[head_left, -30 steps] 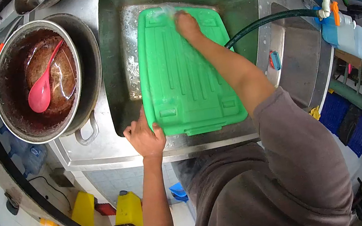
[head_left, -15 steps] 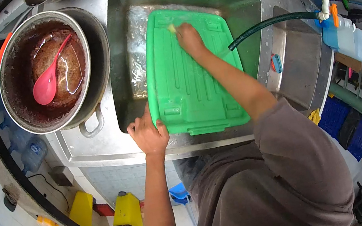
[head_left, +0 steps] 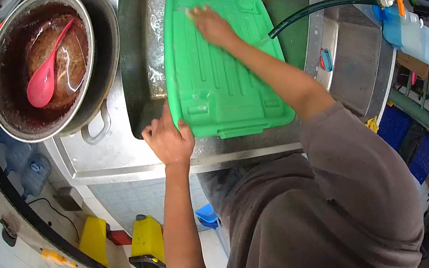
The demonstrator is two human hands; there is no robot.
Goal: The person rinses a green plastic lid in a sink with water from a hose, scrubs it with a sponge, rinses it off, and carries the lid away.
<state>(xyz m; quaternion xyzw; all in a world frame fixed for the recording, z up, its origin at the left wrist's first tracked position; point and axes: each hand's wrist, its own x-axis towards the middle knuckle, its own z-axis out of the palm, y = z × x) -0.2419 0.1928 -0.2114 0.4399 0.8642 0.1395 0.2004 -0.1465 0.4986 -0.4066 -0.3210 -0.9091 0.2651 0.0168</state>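
A green plastic bin lid (head_left: 225, 81) with raised ribs lies tilted across the sink (head_left: 292, 24), its near edge over the sink's front rim. My left hand (head_left: 169, 141) grips the lid's near left corner, thumb on top and fingers at the side. On the upper left of the lid, my right hand (head_left: 212, 25) presses a small yellowish sponge, mostly hidden under the fingers. From the right, a dark green hose (head_left: 324, 6) reaches over the lid, with water coming from its end.
Left of the sink, a large pot (head_left: 14, 125) with brown residue and a pink ladle (head_left: 42, 86) rests in another pot (head_left: 109, 55). A smaller basin (head_left: 352, 60) lies on the right, near a blue jug (head_left: 408, 36). Yellow bins (head_left: 147, 239) stand below.
My right hand has slid up and left over the lid with the sponge. My left hand keeps its grip on the corner. The view has shifted, so the sink sits higher.
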